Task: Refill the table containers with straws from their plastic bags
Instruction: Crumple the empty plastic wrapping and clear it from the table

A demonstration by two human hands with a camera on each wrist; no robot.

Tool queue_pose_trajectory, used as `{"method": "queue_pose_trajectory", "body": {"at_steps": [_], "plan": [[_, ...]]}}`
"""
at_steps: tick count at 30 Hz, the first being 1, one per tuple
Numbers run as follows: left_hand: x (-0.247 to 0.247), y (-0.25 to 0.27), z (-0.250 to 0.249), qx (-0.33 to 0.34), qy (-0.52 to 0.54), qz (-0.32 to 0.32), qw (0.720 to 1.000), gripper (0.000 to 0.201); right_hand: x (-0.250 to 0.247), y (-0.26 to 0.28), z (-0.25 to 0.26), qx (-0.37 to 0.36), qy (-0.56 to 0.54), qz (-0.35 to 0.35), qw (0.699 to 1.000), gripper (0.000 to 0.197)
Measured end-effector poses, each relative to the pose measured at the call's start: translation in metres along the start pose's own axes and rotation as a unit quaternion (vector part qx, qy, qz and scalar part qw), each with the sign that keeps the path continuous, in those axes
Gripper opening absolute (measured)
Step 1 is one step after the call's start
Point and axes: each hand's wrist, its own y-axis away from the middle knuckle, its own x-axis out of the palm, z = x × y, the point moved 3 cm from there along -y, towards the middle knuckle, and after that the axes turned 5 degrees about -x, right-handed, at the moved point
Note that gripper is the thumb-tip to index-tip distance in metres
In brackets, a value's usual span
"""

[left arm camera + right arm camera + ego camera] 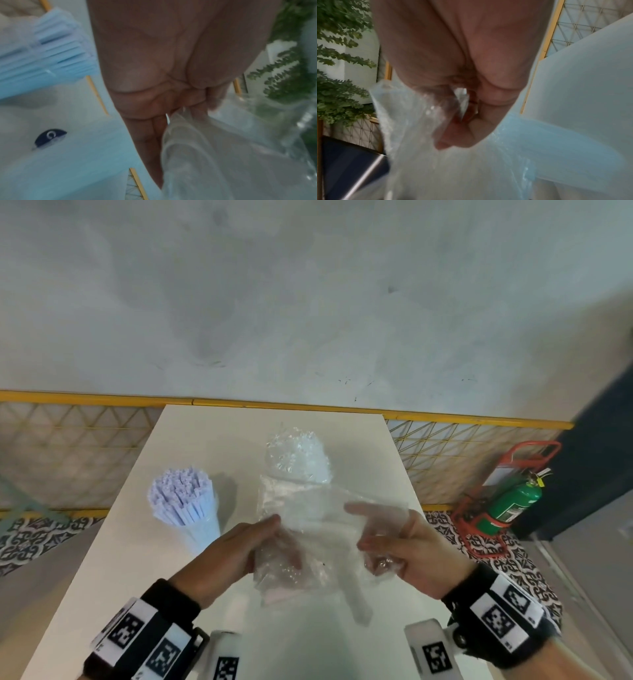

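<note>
Now both hands, left hand & right hand, fingers curled pinching an empty-looking plastic bag right of the full straw cup; next prob. set it aside, grab fresh one.

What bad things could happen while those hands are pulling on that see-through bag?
The left hand and right hand both hold the thin clear plastic bag; it might rip suddenly or slip from a grip.

The full container of straws stands close beside the left hand, so a jerk could tip it.

The other clear bag lies just behind and could get swept along.
</note>
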Motion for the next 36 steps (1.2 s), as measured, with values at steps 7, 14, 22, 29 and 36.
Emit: {"method": "queue_pose_trajectory", "body": {"at_steps": [7, 14, 22, 29, 36], "plan": [[0.000, 0.007, -0.002, -0.049, 0.257, 0.201, 0.944, 0.072, -0.002, -0.008, 0.017, -0.067, 0.028, 0.087, 0.994, 0.016], [0.018, 0.004, -0.015, -0.044, -0.132, 0.160, 0.977, 0.023, 0.001, -0.025, 0.041, -0.043, 0.228, 0.193, 0.953, 0.043], [-0.001, -0.009, 0.003, 0.013, -0.272, -0.173, 0.947, 0.028, -0.034, -0.019, 0.070, -0.170, 0.415, -0.245, 0.860, 0.030], [0.036, -0.013, -0.009, 0.216, -0.253, -0.154, 0.930, 0.025, 0.030, -0.014, 0.013, -0.067, 0.558, -0.051, 0.826, 0.112], [0.037, -0.019, -0.009, 0.232, -0.325, -0.145, 0.905, 0.032, 0.022, -0.021, 0.007, -0.058, 0.382, -0.081, 0.919, 0.070]]}}
